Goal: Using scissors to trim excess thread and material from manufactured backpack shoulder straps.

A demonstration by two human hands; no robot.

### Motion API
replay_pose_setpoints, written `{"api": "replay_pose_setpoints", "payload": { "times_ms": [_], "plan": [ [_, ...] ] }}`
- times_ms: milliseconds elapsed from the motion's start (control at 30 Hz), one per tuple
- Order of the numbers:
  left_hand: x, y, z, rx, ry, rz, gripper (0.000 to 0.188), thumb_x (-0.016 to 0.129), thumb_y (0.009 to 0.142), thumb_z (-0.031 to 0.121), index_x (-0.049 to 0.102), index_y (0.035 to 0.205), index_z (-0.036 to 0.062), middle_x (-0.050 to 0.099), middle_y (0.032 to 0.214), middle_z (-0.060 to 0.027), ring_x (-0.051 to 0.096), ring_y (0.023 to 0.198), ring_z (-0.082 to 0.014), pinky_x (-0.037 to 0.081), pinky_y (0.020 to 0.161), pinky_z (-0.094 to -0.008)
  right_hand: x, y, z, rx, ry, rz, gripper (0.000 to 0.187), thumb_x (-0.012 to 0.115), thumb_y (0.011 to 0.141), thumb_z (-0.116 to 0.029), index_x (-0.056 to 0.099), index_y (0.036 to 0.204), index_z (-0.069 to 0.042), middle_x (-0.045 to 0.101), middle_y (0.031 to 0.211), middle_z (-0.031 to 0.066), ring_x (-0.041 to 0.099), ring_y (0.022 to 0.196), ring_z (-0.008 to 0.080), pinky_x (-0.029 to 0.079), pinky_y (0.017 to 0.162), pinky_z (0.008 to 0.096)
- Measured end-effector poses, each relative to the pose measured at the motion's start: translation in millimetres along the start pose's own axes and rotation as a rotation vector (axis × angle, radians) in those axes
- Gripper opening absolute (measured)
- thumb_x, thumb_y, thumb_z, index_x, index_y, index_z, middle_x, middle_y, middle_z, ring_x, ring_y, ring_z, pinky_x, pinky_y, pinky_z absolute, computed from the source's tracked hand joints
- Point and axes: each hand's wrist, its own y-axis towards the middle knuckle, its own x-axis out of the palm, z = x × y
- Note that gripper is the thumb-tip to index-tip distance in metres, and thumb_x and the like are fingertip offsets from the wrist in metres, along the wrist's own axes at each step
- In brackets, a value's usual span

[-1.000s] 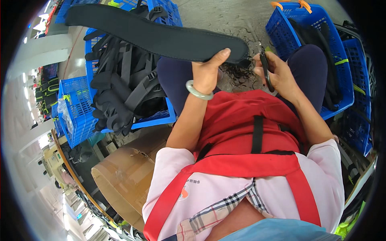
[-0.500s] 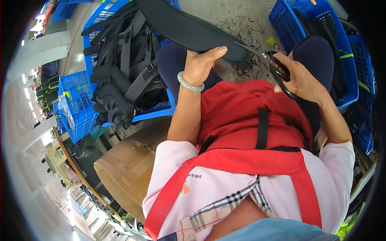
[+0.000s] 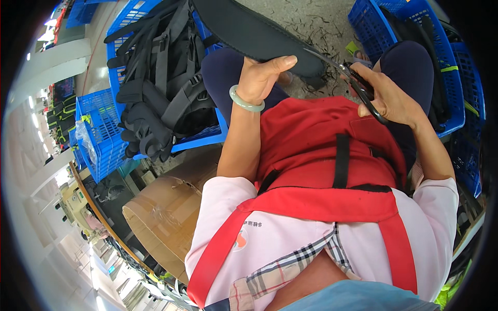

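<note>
My left hand (image 3: 262, 78) grips the edge of a long, curved, dark grey padded strap (image 3: 259, 36), thumb laid along its near side. The strap runs from the top of the view down to a rounded end between my knees. In my right hand (image 3: 389, 96) is a pair of scissors (image 3: 374, 111) with black handles. Their metal blades reach left over the strap near its right end, but whether they touch its edge I cannot tell. Fingers wrap the handles. Part of the strap's underside and the left fingertips are hidden.
At the left, a blue crate (image 3: 202, 142) is heaped with black padded straps (image 3: 161, 78). Blue crates with dark pieces (image 3: 438, 67) stand at the right. Dark scraps litter the floor (image 3: 321, 26) ahead. A cardboard box (image 3: 161, 217) lies by my left elbow; a red apron (image 3: 311, 140) covers my lap.
The strap and my left hand have shifted slightly right. The scissors' handles look closer together, and the blade has moved a little up along the strap's end.
</note>
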Motion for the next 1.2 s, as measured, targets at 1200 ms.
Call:
{"api": "replay_pose_setpoints", "payload": {
  "times_ms": [1200],
  "plan": [
    [3, -1, 0, -0.022, -0.028, 0.102, 0.022, 0.072, 0.075, -0.008, 0.065, 0.092, 0.0047, 0.065, 0.087, -0.0035, 0.061, 0.080, -0.0147, 0.049, 0.072, -0.0287, 8, -1, 4, 0.106, -0.024, -0.016, 0.072, 0.069, 0.075, -0.061, 0.050, 0.102, 0.003, 0.038, 0.073, 0.0036, 0.037, 0.068, 0.0119, 0.034, 0.059, 0.0272]
  ]
}}
